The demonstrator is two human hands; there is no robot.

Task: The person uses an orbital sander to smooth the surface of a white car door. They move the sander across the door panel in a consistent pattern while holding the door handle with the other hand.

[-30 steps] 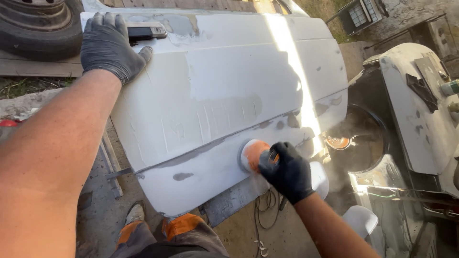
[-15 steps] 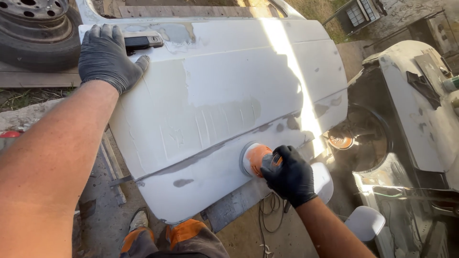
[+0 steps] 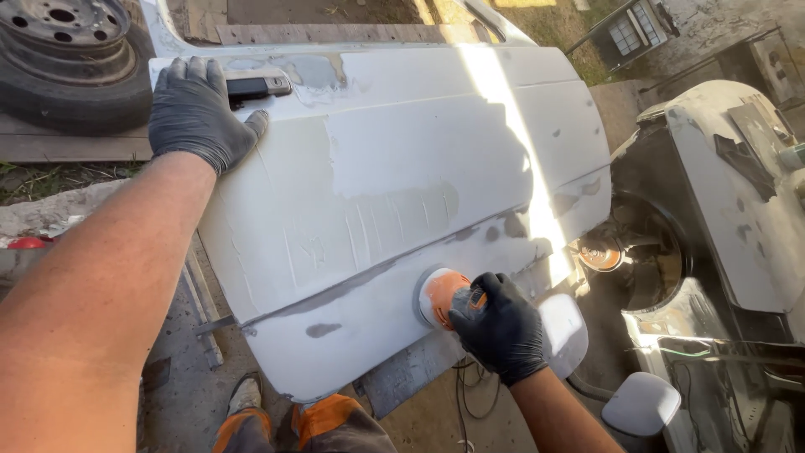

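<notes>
At the far left a spare wheel [image 3: 63, 50] lay on boards. Just right of it the gloved left hand [image 3: 197, 109] pressed flat, fingers spread, on the far left corner of the white car door panel [image 3: 419, 159], beside its black handle [image 3: 256, 86]. The panel filled the middle, sloping toward the near side. On its near edge the gloved right hand [image 3: 501, 327] was clamped around an orange sander [image 3: 442, 295], its pad against the panel. A car body [image 3: 729, 210] stood right.
</notes>
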